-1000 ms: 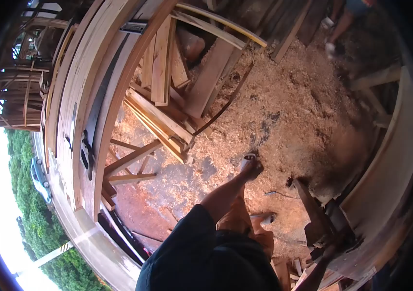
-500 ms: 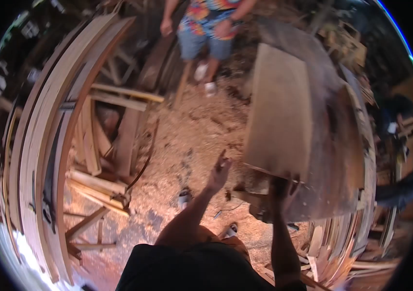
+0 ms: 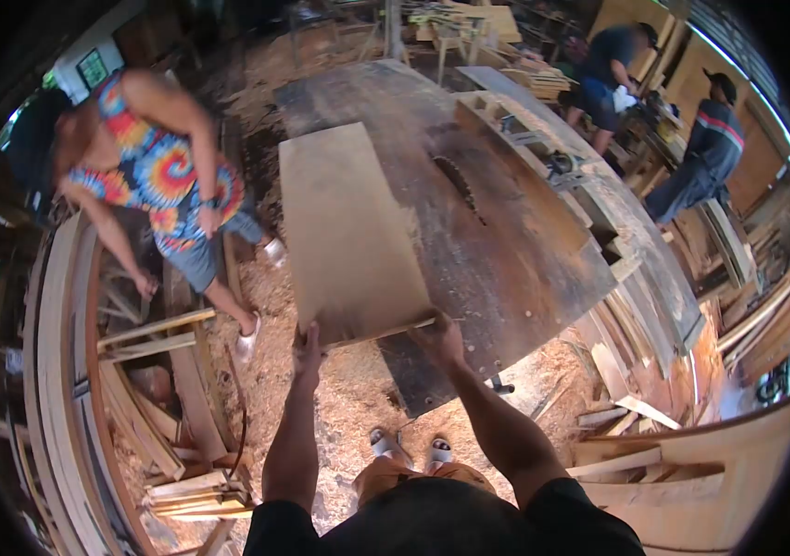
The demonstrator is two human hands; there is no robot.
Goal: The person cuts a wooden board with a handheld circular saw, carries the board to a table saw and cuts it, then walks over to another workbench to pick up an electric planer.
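A flat rectangular wooden board (image 3: 348,232) lies partly on the dark saw table (image 3: 497,269), its left side overhanging the table's edge. At the board's near left corner, my left hand (image 3: 309,354) grips the edge, thumb up. My right hand (image 3: 441,341) holds the near right corner, its fingers mostly hidden under the board. To the right of the board, a toothed circular saw blade (image 3: 459,189) sticks up through the table top.
A co-worker in a tie-dye top (image 3: 168,176) stands left of the board. Two more people (image 3: 610,79) work at the far right. Long planks (image 3: 66,371) line the left side; offcuts (image 3: 613,371) lie at right. Sawdust (image 3: 348,408) covers the floor.
My view has swung right toward the table. My left hand, free and raised before, now grips the board along with my right. The co-worker now appears closer, bending at left.
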